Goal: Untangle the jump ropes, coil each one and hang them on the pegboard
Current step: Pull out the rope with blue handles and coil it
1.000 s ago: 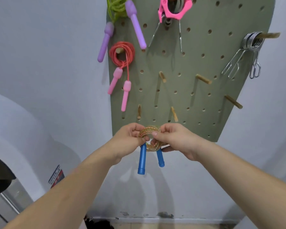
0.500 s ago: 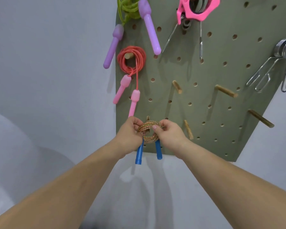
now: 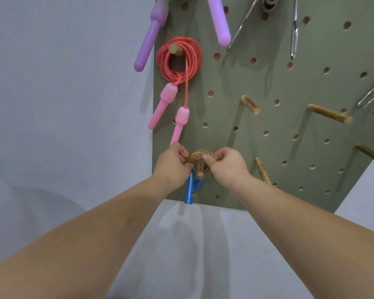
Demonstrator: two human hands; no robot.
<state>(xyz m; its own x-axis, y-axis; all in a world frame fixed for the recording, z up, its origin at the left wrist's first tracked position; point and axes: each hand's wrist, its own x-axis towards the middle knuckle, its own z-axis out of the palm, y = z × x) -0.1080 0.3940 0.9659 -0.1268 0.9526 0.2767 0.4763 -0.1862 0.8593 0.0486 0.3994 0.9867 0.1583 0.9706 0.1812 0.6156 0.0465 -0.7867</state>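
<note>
At the far left is pale wall (image 3: 63,104), with a purple handle (image 3: 150,37) hanging past the edge of the green pegboard (image 3: 268,147). Just inside that edge a red rope coil (image 3: 179,59) hangs on a peg, its two pink handles (image 3: 162,106) dangling below it.

Lower down, the left forearm reaches up and in. The left hand (image 3: 173,162) is curled, its fingertips pinching the left side of the braided rope coil (image 3: 198,157). The coil sits around a wooden peg (image 3: 200,170) near the board's bottom edge, and the peg's round end shows through the ring. Two blue handles (image 3: 189,188) hang from the coil beneath the left hand. The right hand (image 3: 227,164) mirrors the left, thumb and bent fingers pinching the coil's right side, forearm angled in from the lower right. Further right, a bare peg (image 3: 262,171) slants beside the right wrist, and two more stick out higher up.

Half a second ago the coil was held in front of the peg; now it is threaded over it. The board also fills more of the view.
</note>
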